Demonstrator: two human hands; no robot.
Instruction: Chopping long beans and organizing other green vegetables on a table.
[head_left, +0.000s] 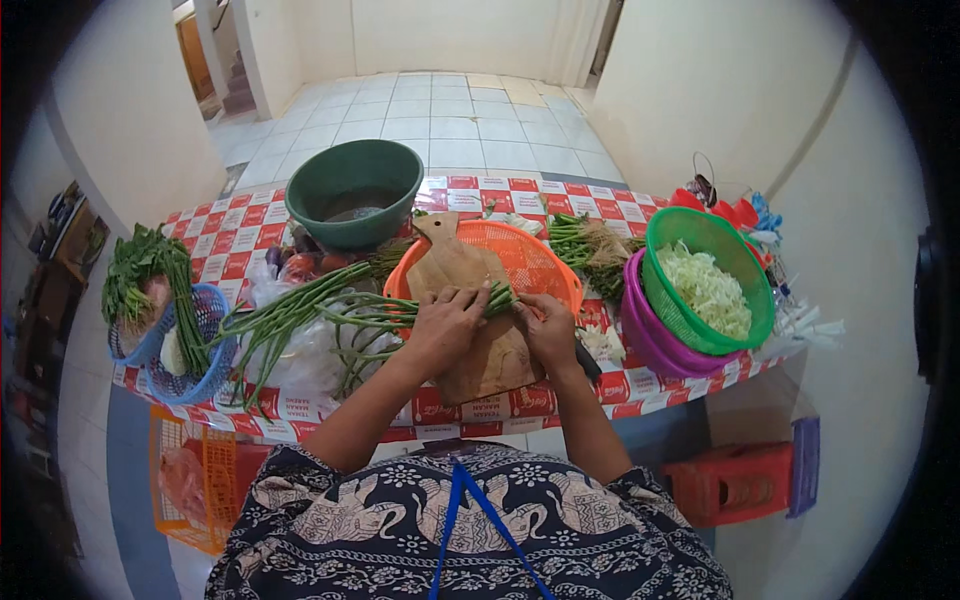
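A bunch of long green beans (397, 306) lies across a wooden cutting board (491, 360), its long ends trailing left over plastic bags. My left hand (450, 326) presses on the bunch with its fingers over the beans. At the bean tips, my right hand (547, 326) pinches the ends between thumb and fingers. The board rests tilted on the rim of an orange plastic colander (525, 251). Beside my right wrist shows a black handle (587, 364); what it belongs to is hidden. More long beans (281, 322) spread to the left.
A dark green basin (352, 191) with water stands behind. At right, a green colander (765, 300) of shredded cabbage sits on purple colanders (645, 330). Leafy greens with roots (592, 247) lie behind right. Blue baskets (195, 386) with vegetables stand left. Tomatoes (300, 266) and eggplants (275, 257) lie near the basin.
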